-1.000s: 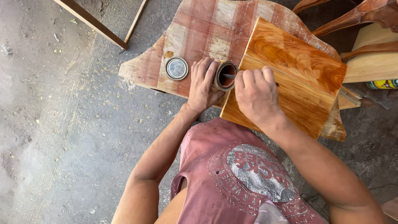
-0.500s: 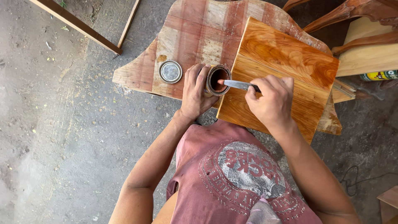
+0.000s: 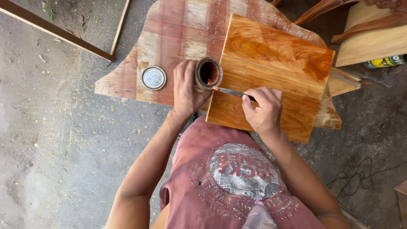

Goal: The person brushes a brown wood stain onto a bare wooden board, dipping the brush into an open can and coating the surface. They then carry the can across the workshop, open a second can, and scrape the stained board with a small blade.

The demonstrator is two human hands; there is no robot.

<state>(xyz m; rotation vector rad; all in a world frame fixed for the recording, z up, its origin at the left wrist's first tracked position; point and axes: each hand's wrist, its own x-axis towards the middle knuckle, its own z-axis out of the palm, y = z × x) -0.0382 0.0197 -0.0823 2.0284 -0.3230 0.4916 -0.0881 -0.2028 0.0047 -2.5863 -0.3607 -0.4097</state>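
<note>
Left to right: a thin wood strip [image 3: 55,30] lies on the dirt floor [image 3: 51,140], well clear of the work. A round metal lid [image 3: 154,78] sits off the can, flat on the striped plank used as a bench [image 3: 127,80]. The left hand [image 3: 186,87] is wrapped around the open can [image 3: 208,73], fingers curled on its side, the can tipped so its mouth faces the camera; reddish-brown finish is seen inside. Just right of the can mouth, a small brush [image 3: 229,90] is pinched in the right hand [image 3: 263,108], fingers closed on the handle, wet tip touching or just beside the rim. The wooden panel [image 3: 280,63] lies on the bench under the right hand, its face already glossy orange over most of what is visible. Judged progress: coating appears largely applied, though evenness and the edges cannot be told; the brush looks to be loaded or wiped at the can, so touch-up seems left. Further right, pale furniture parts [image 3: 369,42] and a yellow can [image 3: 383,62] are seen.
</note>
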